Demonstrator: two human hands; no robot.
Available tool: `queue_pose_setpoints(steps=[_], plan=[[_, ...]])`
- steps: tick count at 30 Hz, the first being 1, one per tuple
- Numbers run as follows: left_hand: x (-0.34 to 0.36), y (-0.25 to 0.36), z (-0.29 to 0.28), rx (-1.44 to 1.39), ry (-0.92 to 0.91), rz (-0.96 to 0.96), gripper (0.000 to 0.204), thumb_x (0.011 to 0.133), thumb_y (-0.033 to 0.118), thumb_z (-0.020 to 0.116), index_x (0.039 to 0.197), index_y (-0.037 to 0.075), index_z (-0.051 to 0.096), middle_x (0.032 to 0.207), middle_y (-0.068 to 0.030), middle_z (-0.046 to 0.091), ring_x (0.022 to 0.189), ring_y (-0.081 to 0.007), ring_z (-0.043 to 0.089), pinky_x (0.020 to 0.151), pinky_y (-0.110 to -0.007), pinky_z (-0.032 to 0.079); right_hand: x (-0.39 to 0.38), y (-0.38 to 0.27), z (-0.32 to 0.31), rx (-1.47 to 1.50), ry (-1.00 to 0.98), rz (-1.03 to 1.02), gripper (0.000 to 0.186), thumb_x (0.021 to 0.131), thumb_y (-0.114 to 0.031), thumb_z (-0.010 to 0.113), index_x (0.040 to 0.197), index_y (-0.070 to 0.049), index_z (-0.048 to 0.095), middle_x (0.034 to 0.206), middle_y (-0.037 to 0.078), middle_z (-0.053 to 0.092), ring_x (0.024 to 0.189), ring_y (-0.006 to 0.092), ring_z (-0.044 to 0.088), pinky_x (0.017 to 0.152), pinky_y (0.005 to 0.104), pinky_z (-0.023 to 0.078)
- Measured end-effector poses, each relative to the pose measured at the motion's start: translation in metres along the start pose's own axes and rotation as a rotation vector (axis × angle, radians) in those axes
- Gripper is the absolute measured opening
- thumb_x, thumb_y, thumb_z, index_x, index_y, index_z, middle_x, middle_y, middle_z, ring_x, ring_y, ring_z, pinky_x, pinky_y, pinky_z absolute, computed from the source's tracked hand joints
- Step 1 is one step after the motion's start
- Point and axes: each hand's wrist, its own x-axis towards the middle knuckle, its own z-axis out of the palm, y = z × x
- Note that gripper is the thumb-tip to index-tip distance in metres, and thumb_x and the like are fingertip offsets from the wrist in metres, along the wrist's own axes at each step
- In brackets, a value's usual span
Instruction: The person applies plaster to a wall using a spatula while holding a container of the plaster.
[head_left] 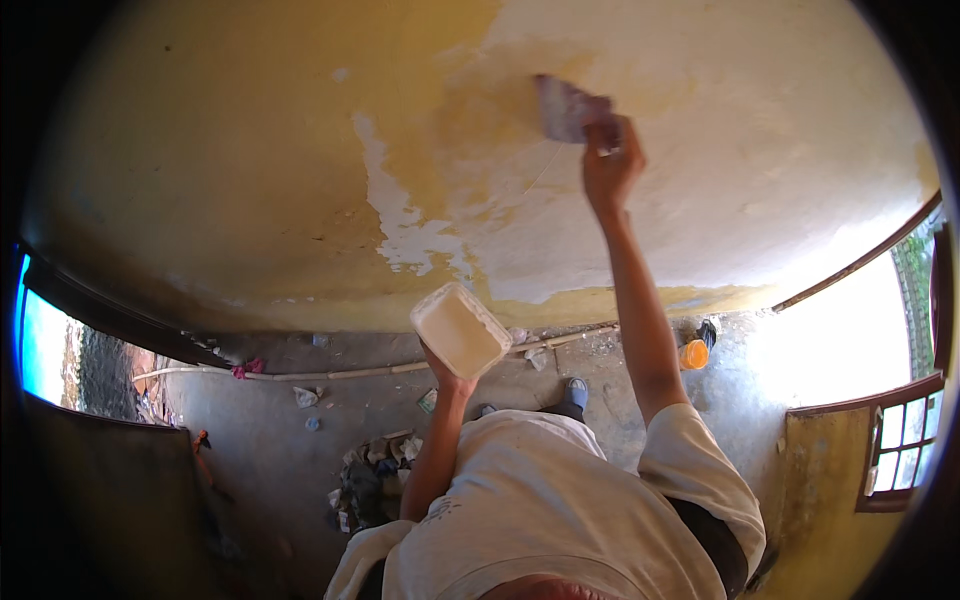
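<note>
My right hand (pixel 612 165) is raised at the wall (pixel 270 130) with its fingers closed round a broad, flat purplish-grey tool (pixel 570 108). Motion blurs the tool, so I cannot tell if it is a brush or a scraper. Its wide end points left, over a damp-looking patch of yellow wall beside a pale, coated area. My left hand (pixel 450 375) holds a rectangular white plastic tub (pixel 461 331) from below, in front of my chest. Cream-coloured material lies in the tub, and its rim is smeared. Most of the left fingers are hidden behind the tub.
A long bamboo pole (pixel 350 376) lies on the grey floor along the wall's foot. An orange container (pixel 693 354) stands to the right of my arm. Rubbish is heaped (pixel 375 475) at my left. Bright openings flank the room, and a barred window (pixel 905 440) is at right.
</note>
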Motion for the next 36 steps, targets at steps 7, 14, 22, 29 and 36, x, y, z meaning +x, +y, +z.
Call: queue_pose_setpoints(steps=[7, 14, 22, 29, 36], plan=[[0.010, -0.018, 0.007, 0.006, -0.114, -0.019, 0.053, 0.102, 0.053, 0.036, 0.138, 0.018, 0.051, 0.130, -0.0022, 0.060, 0.116, -0.0238, 0.060, 0.098, -0.044, 0.051, 0.070, 0.084, -0.133, -0.145, 0.451, 0.182, 0.019, 0.090, -0.018, 0.071, 0.089, -0.001, 0.063, 0.079, 0.005, 0.063, 0.073, 0.0152, 0.056, 0.065, 0.0311, 0.045], [0.010, -0.031, 0.009, -0.012, -0.091, -0.030, 0.053, 0.102, 0.053, 0.036, 0.140, 0.019, 0.049, 0.133, -0.0014, 0.058, 0.119, -0.0234, 0.059, 0.099, -0.044, 0.050, -0.067, 0.041, -0.056, 0.080, -0.026, 0.172, 0.003, 0.090, -0.003, 0.066, 0.090, -0.006, 0.065, 0.078, 0.004, 0.062, 0.067, 0.0126, 0.056, 0.063, 0.0275, 0.045], [0.001, -0.066, 0.017, 0.026, -0.023, -0.012, 0.057, 0.101, 0.059, 0.036, 0.139, 0.018, 0.050, 0.129, -0.0010, 0.060, 0.117, -0.0228, 0.060, 0.099, -0.043, 0.051, 0.007, 0.039, -0.039, -0.002, -0.031, -0.026, 0.013, 0.080, 0.004, 0.068, 0.090, -0.003, 0.066, 0.083, 0.014, 0.066, 0.072, 0.0301, 0.065, 0.066, 0.0365, 0.050], [0.012, -0.098, 0.033, 0.081, -0.033, 0.037, 0.055, 0.101, 0.057, 0.038, 0.138, 0.019, 0.051, 0.127, 0.0005, 0.060, 0.116, -0.0209, 0.060, 0.098, -0.042, 0.051, 0.127, 0.096, -0.155, -0.188, 0.426, 0.160, 0.010, 0.085, -0.012, 0.071, 0.087, -0.002, 0.068, 0.082, 0.010, 0.069, 0.074, 0.0206, 0.065, 0.066, 0.0329, 0.049], [0.004, -0.090, 0.040, -0.031, -0.005, 0.008, 0.052, 0.101, 0.054, 0.038, 0.137, 0.019, 0.051, 0.126, 0.0012, 0.060, 0.115, -0.0203, 0.060, 0.097, -0.041, 0.051, -0.018, 0.100, -0.121, 0.278, 0.307, 0.285, 0.019, 0.094, -0.014, 0.068, 0.097, 0.000, 0.056, 0.090, 0.003, 0.056, 0.083, 0.0092, 0.051, 0.068, 0.0243, 0.044]])
